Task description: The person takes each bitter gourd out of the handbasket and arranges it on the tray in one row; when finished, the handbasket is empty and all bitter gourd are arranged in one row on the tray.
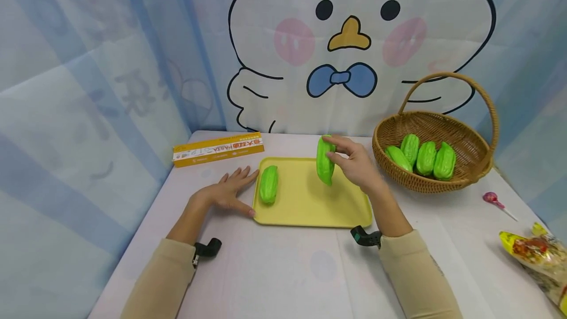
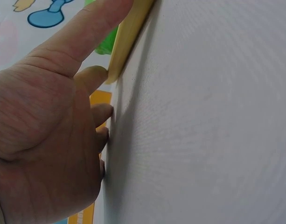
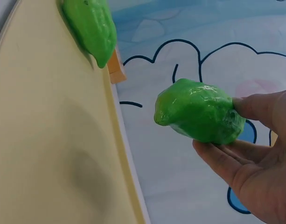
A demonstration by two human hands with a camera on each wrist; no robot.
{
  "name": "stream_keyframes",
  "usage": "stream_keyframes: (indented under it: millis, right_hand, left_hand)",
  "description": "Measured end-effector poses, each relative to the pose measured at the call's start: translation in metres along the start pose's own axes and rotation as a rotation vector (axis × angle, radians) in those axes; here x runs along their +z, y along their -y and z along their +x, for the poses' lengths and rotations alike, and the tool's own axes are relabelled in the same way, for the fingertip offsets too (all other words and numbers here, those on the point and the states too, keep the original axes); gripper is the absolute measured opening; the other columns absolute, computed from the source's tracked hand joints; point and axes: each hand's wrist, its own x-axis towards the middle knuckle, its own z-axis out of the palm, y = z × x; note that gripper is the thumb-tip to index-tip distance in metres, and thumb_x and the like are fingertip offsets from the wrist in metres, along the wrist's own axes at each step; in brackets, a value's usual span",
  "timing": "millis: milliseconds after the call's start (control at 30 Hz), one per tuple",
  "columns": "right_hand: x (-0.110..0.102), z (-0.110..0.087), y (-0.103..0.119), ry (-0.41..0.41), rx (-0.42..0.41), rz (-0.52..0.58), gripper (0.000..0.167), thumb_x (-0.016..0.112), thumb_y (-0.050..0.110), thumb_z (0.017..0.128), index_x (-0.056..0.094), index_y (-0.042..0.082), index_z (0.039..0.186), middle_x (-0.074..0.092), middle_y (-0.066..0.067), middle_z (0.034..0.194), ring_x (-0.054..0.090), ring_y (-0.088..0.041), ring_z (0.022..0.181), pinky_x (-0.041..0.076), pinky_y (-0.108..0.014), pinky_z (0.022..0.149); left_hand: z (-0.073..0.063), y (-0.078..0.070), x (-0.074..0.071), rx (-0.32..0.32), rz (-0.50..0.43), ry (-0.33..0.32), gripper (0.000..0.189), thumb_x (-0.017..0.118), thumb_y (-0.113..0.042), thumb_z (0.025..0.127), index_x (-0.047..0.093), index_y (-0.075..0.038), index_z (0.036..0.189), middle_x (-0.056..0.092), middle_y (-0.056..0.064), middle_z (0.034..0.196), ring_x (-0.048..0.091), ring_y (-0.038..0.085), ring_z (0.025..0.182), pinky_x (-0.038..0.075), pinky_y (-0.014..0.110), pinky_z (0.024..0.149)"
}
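My right hand (image 1: 356,164) pinches a glossy green ridged toy fruit (image 1: 325,161) between thumb and fingers. The fruit hangs above the right half of the yellow tray (image 1: 301,213), casting a shadow on it in the right wrist view. A second green toy fruit (image 1: 268,184) lies lengthwise near the tray's left end. Spread and fairly straight, the fingers of my left hand (image 1: 228,193) rest at the tray's left edge, the thumb by its near corner. The left wrist view shows the thumb against the tray's rim (image 2: 126,39).
A wicker basket (image 1: 431,117) with several green toy fruits (image 1: 426,158) stands to the right. An orange pasta box (image 1: 218,149) lies at back left. On the right are a lollipop (image 1: 493,198) and a plastic food bag (image 1: 538,257). A patterned curtain (image 1: 283,97) borders the table.
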Motion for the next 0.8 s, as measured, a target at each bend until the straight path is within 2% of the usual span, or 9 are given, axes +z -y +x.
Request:
stream_keyframes:
  millis: [267, 567, 700, 800]
  right_hand:
    - [0.018, 0.003, -0.006, 0.059, 0.042, -0.005, 0.043, 0.066, 0.015, 0.103, 0.062, 0.014, 0.147, 0.044, -0.012, 0.163, 0.054, -0.042, 0.139, 0.047, -0.057, 0.113]
    - [0.042, 0.003, -0.013, 0.111, 0.086, 0.006, 0.042, 0.066, 0.015, 0.103, 0.064, 0.017, 0.144, 0.051, -0.010, 0.158, 0.055, -0.040, 0.138, 0.051, -0.055, 0.108]
    - [0.050, 0.003, -0.018, 0.130, 0.092, -0.012, 0.042, 0.066, 0.014, 0.103, 0.064, 0.015, 0.145, 0.053, -0.011, 0.156, 0.053, -0.041, 0.140, 0.049, -0.056, 0.111]
    - [0.056, 0.003, -0.020, 0.152, 0.100, -0.006, 0.044, 0.066, 0.014, 0.103, 0.061, 0.013, 0.147, 0.055, -0.011, 0.155, 0.054, -0.040, 0.139, 0.051, -0.053, 0.109]
  left_hand:
    - [0.001, 0.002, 0.001, 0.000, -0.002, 0.000, 0.128, 0.083, -0.069, 0.073, 0.008, -0.029, 0.169, -0.005, 0.010, 0.177, -0.011, 0.036, 0.163, -0.010, 0.061, 0.129]
    - [0.001, 0.002, 0.002, 0.008, -0.009, -0.010, 0.128, 0.084, -0.068, 0.073, 0.009, -0.028, 0.169, -0.003, 0.012, 0.177, -0.010, 0.036, 0.163, -0.009, 0.061, 0.129]
    - [0.001, 0.002, 0.001, 0.007, -0.006, -0.013, 0.128, 0.084, -0.068, 0.073, 0.009, -0.029, 0.169, -0.003, 0.011, 0.177, -0.010, 0.036, 0.163, -0.009, 0.061, 0.129]
    - [0.001, 0.002, 0.001, 0.007, -0.002, -0.012, 0.128, 0.084, -0.068, 0.073, 0.009, -0.029, 0.169, -0.003, 0.011, 0.177, -0.009, 0.036, 0.163, -0.008, 0.062, 0.129]
